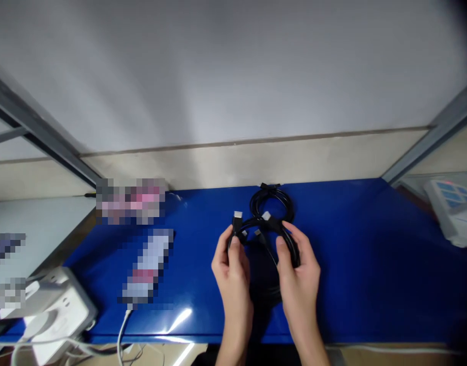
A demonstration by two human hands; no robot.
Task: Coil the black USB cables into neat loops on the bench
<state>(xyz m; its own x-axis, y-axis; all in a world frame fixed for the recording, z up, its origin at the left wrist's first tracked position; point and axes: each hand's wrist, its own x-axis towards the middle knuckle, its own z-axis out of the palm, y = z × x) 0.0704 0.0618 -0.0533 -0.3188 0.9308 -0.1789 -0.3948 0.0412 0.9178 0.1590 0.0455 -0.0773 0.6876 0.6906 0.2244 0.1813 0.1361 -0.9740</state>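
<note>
Both of my hands hold a coiled bundle of black cables [269, 239] just above a blue table top [370, 254]. My left hand [231, 269] pinches the left side of the coil, below a plug with a silver tip [238, 217]. My right hand [298, 267] wraps its fingers round the right side of the coil. A second silver-tipped plug [266, 216] sticks up between the hands. A smaller loop of black cable [272, 201] lies on the table behind the bundle.
Two blurred-out items [131, 202] [149, 267] lie on the left of the blue surface. A white power strip [52, 305] with white cords sits at the left front corner. A white device with blue buttons [452, 203] rests at the far right. Grey metal shelf posts flank the table.
</note>
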